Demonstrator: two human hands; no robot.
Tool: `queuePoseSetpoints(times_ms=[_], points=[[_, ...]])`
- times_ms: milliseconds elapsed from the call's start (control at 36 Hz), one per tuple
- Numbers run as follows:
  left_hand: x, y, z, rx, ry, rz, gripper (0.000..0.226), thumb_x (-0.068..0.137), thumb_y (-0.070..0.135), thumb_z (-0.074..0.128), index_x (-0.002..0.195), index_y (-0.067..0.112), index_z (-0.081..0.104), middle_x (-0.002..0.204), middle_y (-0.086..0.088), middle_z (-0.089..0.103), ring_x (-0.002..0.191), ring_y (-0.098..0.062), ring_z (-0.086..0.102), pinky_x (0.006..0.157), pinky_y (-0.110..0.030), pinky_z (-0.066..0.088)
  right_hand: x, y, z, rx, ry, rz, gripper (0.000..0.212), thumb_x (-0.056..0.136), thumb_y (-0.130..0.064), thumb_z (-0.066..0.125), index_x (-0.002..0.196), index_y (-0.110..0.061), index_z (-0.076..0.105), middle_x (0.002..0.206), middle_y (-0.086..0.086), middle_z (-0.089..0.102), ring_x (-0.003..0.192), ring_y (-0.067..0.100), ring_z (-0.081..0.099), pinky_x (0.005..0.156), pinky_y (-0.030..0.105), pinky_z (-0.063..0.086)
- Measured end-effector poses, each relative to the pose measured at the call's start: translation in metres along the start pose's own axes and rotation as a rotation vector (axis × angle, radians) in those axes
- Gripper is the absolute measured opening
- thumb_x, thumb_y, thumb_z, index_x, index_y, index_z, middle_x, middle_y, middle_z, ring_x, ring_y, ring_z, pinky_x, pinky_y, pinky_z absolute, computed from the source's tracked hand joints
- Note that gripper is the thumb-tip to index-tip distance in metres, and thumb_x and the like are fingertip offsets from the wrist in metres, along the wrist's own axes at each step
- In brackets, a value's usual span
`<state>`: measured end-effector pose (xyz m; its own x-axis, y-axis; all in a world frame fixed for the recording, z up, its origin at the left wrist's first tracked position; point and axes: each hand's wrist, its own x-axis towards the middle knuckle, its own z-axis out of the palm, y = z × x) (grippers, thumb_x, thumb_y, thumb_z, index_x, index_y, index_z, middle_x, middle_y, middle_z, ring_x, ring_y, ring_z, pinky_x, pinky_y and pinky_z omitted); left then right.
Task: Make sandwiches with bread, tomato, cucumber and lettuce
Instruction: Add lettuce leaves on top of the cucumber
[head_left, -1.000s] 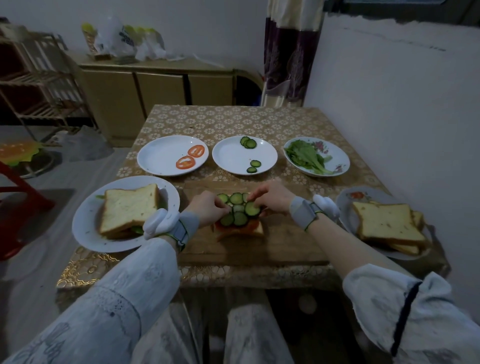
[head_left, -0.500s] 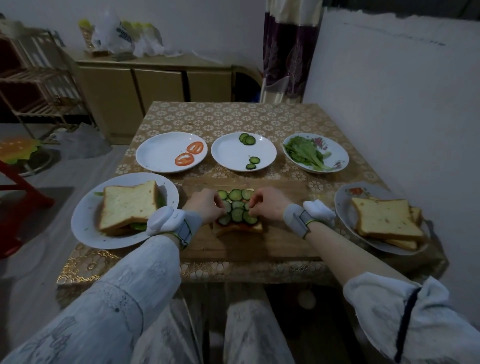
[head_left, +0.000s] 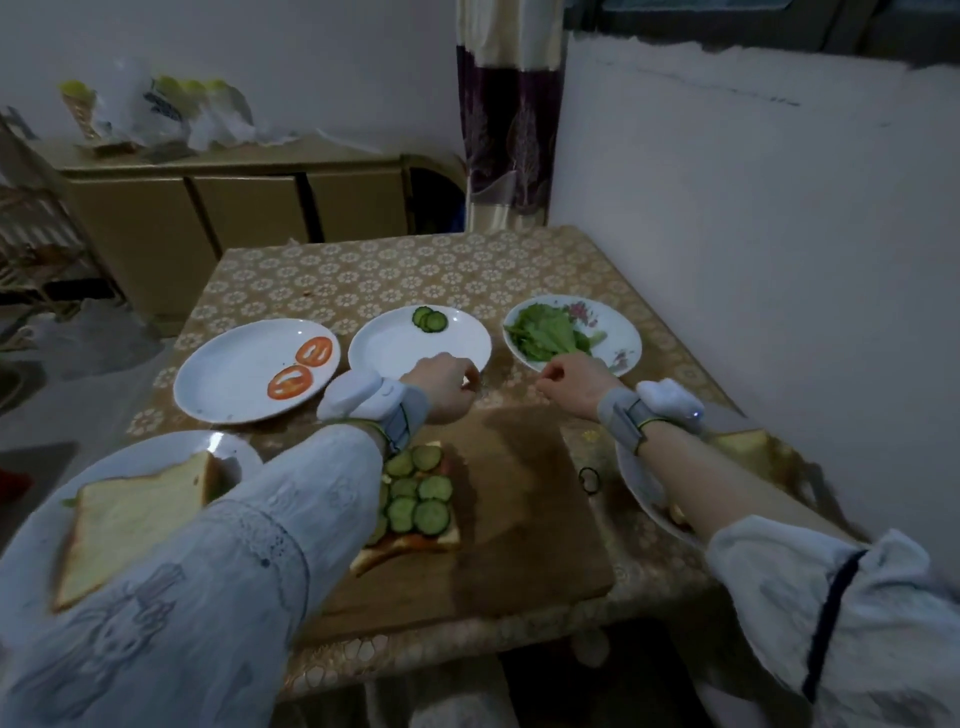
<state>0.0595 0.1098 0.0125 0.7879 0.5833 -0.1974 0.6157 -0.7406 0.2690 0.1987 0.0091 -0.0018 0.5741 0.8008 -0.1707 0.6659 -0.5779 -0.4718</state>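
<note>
Both hands have lifted off the cucumber-topped bread (head_left: 413, 506) since half a second ago and now reach past the far edge of the cutting board (head_left: 519, 519), which serves as the landmark.

Left of the board, a plate (head_left: 31, 535) holds a finished sandwich (head_left: 135, 525). Beyond the board's far left corner sits the tomato plate (head_left: 228, 379) with two tomato slices (head_left: 300, 368). On the board's left half lies the open sandwich, its cucumber rounds partly hidden by the left sleeve (head_left: 234, 561).

That forearm runs diagonally over the board, and the left hand (head_left: 441, 384) hovers at the near rim of the cucumber plate (head_left: 395, 348), just beyond the board, knuckles up and fingers curled under; whether they pinch anything cannot be told. Two cucumber slices (head_left: 430, 319) rest at that plate's far side.

Beyond the board's far right corner, the right hand (head_left: 576, 384) is loosely curled, holding nothing visible, just short of the lettuce plate (head_left: 621, 332) with its lettuce (head_left: 545, 332). Right of the board, the forearm crosses the bread plate (head_left: 636, 478).
</note>
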Motion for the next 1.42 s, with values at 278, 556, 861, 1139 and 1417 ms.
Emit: queuePoseSetpoints(times_ms=[278,556,861,1139,1417], points=[[0.094,0.03,0.012,0.179,-0.055,0.116,0.041,0.097,0.012,0.039,0.135,0.019,0.051,0.138,-0.012,0.045,0.116,-0.031,0.05,0.096,-0.039,0.049,0.08,0.051,-0.011,-0.082,0.089,0.167,0.027,0.096,-0.015,0.041,0.083,-0.005,0.063,0.081,0.019,0.059,0.069,0.029,0.058,0.062,0.037,0.047],[0.137,0.056,0.024,0.228,-0.056,0.11,0.041,0.097,0.009,0.037,0.13,0.021,0.057,0.134,-0.007,0.053,0.126,-0.031,0.04,0.101,-0.041,0.036,0.116,0.066,-0.002,-0.199,0.07,0.208,0.025,0.094,-0.013,0.046,0.105,-0.007,0.068,0.105,0.012,0.066,0.078,0.025,0.054,0.072,0.029,0.047],[0.159,0.059,0.038,0.191,-0.016,0.093,0.036,0.093,0.009,0.042,0.123,0.018,0.059,0.128,-0.011,0.048,0.125,-0.032,0.038,0.106,-0.049,0.028,0.113,0.074,-0.032,0.319,0.285,0.17,0.009,0.089,-0.008,0.05,0.081,-0.011,0.048,0.076,0.007,0.048,0.07,0.02,0.044,0.061,0.026,0.034],[0.184,0.074,0.05,0.274,0.088,0.205,0.052,0.091,0.007,0.044,0.141,0.023,0.04,0.142,-0.008,0.039,0.133,-0.03,0.035,0.106,-0.048,0.031,0.107,0.086,-0.049,0.51,0.364,0.174,0.01,0.085,-0.004,0.052,0.086,-0.014,0.048,0.081,0.008,0.049,0.072,0.019,0.043,0.054,0.025,0.033],[0.194,0.076,0.061,0.284,0.121,0.189,0.023,0.095,0.011,0.049,0.114,0.006,0.06,0.124,-0.014,0.053,0.114,-0.032,0.051,0.091,-0.039,0.044,0.104,0.089,-0.047,0.5,0.373,0.172,0.019,0.085,-0.001,0.053,0.074,-0.013,0.044,0.078,0.011,0.045,0.071,0.018,0.04,0.052,0.024,0.027]])
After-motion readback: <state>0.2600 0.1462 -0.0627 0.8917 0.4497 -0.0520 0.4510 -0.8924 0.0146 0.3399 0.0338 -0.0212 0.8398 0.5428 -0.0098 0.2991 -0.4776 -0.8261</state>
